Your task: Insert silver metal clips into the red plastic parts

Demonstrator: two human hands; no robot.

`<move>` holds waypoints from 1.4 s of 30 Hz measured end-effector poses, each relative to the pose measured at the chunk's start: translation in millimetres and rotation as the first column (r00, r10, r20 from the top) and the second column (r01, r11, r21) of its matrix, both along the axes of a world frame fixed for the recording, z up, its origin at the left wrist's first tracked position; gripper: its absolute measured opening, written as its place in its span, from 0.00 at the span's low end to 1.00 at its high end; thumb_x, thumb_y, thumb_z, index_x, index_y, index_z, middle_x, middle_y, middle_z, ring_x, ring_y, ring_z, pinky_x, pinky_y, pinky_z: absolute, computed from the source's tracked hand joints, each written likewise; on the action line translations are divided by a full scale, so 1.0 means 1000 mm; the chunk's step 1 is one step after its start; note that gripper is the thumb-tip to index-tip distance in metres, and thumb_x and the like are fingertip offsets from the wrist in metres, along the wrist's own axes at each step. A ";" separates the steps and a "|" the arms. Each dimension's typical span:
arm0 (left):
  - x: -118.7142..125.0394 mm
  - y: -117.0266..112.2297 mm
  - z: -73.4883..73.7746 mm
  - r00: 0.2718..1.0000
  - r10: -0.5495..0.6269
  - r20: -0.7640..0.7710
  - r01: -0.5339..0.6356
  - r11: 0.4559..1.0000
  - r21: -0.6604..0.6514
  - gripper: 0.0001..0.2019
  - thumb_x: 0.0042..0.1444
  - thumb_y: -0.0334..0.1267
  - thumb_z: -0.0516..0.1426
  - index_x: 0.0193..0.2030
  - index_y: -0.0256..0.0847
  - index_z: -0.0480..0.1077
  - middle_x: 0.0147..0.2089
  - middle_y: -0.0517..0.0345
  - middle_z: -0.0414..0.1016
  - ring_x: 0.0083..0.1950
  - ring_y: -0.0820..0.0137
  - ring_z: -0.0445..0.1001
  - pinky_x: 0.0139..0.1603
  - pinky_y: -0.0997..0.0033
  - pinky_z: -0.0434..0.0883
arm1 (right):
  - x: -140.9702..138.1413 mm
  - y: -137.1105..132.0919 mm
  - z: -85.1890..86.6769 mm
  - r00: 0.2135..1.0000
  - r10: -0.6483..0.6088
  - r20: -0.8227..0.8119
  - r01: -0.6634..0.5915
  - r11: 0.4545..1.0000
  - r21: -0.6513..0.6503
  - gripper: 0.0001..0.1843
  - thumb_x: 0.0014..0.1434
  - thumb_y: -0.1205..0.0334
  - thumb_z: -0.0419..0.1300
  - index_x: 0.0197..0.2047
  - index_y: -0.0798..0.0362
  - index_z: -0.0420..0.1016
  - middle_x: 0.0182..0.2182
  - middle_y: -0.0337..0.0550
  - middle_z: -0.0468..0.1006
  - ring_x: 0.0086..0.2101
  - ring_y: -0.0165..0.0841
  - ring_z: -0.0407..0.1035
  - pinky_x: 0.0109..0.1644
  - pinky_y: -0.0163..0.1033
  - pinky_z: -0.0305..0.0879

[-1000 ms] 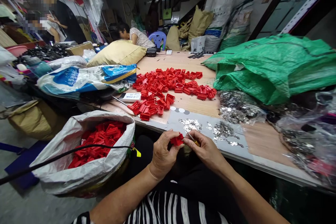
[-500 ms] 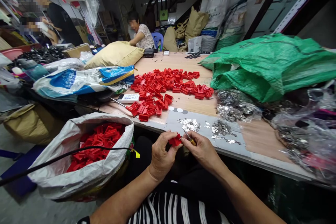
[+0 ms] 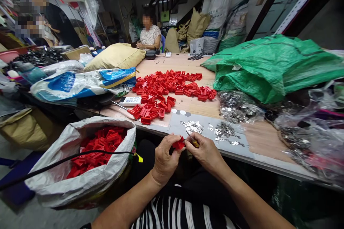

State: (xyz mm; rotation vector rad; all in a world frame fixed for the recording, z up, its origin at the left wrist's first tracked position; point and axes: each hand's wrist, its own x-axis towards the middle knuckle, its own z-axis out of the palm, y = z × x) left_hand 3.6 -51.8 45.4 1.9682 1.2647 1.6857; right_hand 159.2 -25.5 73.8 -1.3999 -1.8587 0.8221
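Clock centred on the view, 12 at the far side. Tabletop (image 3: 260, 137) spans the middle, near edge running from about 8 to 4. Green bag (image 3: 274, 68) lies crumpled on it between 2 and 3. Sack (image 3: 53, 186) stands open at 8, below the tabletop edge, partly filled with red parts (image 3: 99, 150). Red pile (image 3: 166, 82) of like pieces spread loose at dial centre, trailing toward 10. Grey sheet (image 3: 174, 124) flat along the near edge, 4 to 5. Left hand (image 3: 166, 154) at 6: thumb and fingers drawn narrow, pinching a single piece. Right hand (image 3: 206, 150) at 5: fingers curled round a tool, tips against that same piece; anything small between them cannot be made out. Dark heap (image 3: 225, 130) and light heap (image 3: 192, 127) of small metal bits sit loose on the sheet at 4 and 5. Tool (image 3: 195, 144) has a yellow handle; its shaft points toward 11, apparently clear of the piece. Red part (image 3: 178, 144) held off the tabletop, just short of its edge. Progress, judged: one piece mid-handling, many remaining; whether pile or sack holds finished ones cannot be told.
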 end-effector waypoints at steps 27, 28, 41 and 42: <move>0.000 -0.004 -0.004 0.970 -0.075 0.230 0.120 0.974 -0.190 0.14 0.53 0.34 0.62 0.47 0.43 0.69 0.44 0.55 0.76 0.45 0.69 0.76 0.47 0.68 0.75 | 0.009 0.012 -0.004 0.887 0.178 -0.425 -0.306 0.918 -0.254 0.21 0.56 0.44 0.62 0.30 0.53 0.62 0.24 0.32 0.58 0.24 0.26 0.51 0.25 0.32 0.49; 0.000 -0.004 -0.003 0.967 -0.078 0.241 0.126 0.973 -0.192 0.14 0.52 0.35 0.62 0.47 0.43 0.69 0.44 0.55 0.76 0.44 0.69 0.77 0.46 0.68 0.75 | 0.009 0.012 -0.003 0.884 0.180 -0.431 -0.314 0.912 -0.263 0.21 0.56 0.44 0.61 0.31 0.53 0.62 0.24 0.32 0.58 0.23 0.26 0.50 0.25 0.32 0.48; 0.004 -0.004 0.001 0.920 -0.106 0.377 0.205 0.951 -0.233 0.14 0.51 0.35 0.64 0.44 0.41 0.70 0.42 0.58 0.76 0.42 0.71 0.77 0.45 0.72 0.74 | 0.009 0.006 0.000 0.898 0.159 -0.410 -0.269 0.936 -0.226 0.21 0.56 0.43 0.61 0.30 0.53 0.63 0.24 0.33 0.59 0.25 0.28 0.51 0.27 0.33 0.51; 0.004 -0.004 0.000 0.920 -0.107 0.378 0.206 0.950 -0.233 0.14 0.51 0.35 0.64 0.44 0.41 0.70 0.42 0.57 0.76 0.43 0.71 0.77 0.45 0.72 0.74 | 0.009 0.006 0.000 0.897 0.158 -0.412 -0.270 0.935 -0.230 0.21 0.56 0.42 0.61 0.30 0.53 0.63 0.24 0.33 0.59 0.25 0.28 0.52 0.27 0.33 0.50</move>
